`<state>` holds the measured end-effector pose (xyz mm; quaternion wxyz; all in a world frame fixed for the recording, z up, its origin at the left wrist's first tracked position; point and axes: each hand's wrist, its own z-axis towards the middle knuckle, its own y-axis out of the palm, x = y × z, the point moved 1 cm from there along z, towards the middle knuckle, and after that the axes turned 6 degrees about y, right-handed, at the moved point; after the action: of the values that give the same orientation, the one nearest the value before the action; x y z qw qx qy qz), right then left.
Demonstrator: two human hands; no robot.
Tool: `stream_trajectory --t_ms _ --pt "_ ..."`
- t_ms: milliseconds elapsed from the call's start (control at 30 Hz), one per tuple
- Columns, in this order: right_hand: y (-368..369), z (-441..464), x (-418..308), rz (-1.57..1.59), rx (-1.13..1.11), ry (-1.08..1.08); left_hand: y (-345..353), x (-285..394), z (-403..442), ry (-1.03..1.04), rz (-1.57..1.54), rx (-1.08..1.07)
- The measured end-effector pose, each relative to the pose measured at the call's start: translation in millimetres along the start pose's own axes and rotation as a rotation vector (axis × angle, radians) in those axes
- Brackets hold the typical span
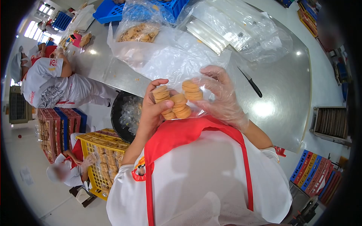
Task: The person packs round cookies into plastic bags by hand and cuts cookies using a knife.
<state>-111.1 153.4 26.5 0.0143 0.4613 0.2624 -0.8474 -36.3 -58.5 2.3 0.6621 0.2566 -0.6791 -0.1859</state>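
Just above the red apron, several short stacks of round golden cookies (180, 106) sit together in what looks like clear plastic. My left hand (154, 105), without a glove, wraps round them from the left with its thumb across the front. From the right, my right hand (220, 98) in a clear plastic glove closes its fingers round another cookie stack (192, 90). Whether this stack is inside the plastic I cannot tell. Beyond both hands a large clear plastic sheet (166, 56) lies on the metal table (279, 124).
A black-handled knife (255, 87) lies right of my hands. Clear bags (233, 28), a bag of cookie pieces (140, 33) and a blue crate (107, 13) are at the back. Left stand a black bin (117, 116), a yellow crate (85, 145) and co-workers (51, 79).
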Motion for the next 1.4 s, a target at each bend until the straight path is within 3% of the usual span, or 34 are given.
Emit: stream_trajectory --t_ms 233,333,433,533,733,933,1233,1333,1400 --pt "4 -3 -4 0.142 -0.125 0.032 1 -3 -3 -0.039 0.073 -0.009" --pt "-5 -1 -14 0.153 -0.295 0.277 -2 -1 -1 -0.035 0.074 -0.027" --pt "-9 -1 -22 0.155 -0.283 0.301 1 5 -1 -0.055 0.071 -0.031" --pt "-4 -8 -11 0.104 -0.115 0.127 5 5 -1 -0.057 0.107 -0.073" --pt "-6 0 -27 -0.022 -0.178 0.137 3 5 0 0.007 0.116 -0.098" --pt "5 -6 -10 0.051 -0.035 -0.036 3 13 1 -0.004 0.115 -0.09" --pt "17 2 -21 0.12 -0.134 0.208 -8 14 0 0.007 0.159 -0.117" --pt "23 2 -18 -0.082 -0.03 0.064 -13 18 0 0.029 0.18 -0.11" --pt "24 0 -24 -0.117 0.049 0.235 -19 20 -1 0.064 0.206 -0.089"
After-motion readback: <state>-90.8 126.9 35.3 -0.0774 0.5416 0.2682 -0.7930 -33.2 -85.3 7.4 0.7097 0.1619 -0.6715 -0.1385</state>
